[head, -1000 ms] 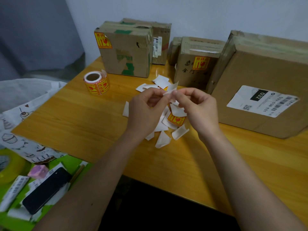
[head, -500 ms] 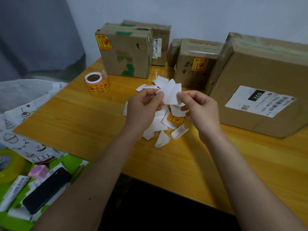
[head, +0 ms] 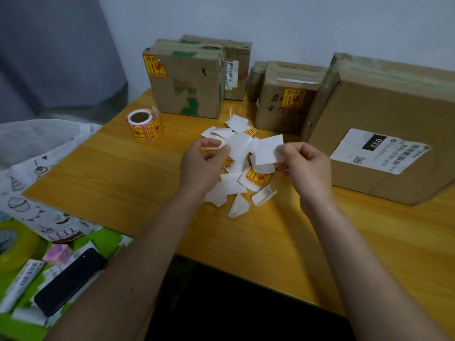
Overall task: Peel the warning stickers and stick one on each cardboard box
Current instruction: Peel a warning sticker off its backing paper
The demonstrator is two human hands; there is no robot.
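Note:
My left hand (head: pixel 202 166) pinches a warning sticker (head: pixel 236 149) whose yellow-red edge shows at my fingers. My right hand (head: pixel 307 166) pinches the white backing paper (head: pixel 268 150), pulled away from the sticker. Below them lies a pile of white backings (head: pixel 231 190) with one yellow sticker (head: pixel 258 178) face up. The sticker roll (head: pixel 145 125) stands at the left. The left box (head: pixel 192 94) and the middle box (head: pixel 278 114) each carry a yellow sticker. On the large right box (head: pixel 384 107) only a white shipping label is visible. Another box (head: pixel 237 70) stands behind.
The boxes line the wall at the back of the wooden table (head: pixel 110 178). Off the table's left edge lie a black phone (head: pixel 69 279), a green tape roll (head: pixel 14 244), a pink item (head: pixel 57 253) and printed cloth (head: pixel 29 207).
My hands have moved apart, right hand drawing the white backing to the right, left hand keeping the sticker. One second ago both hands pinched the piece together.

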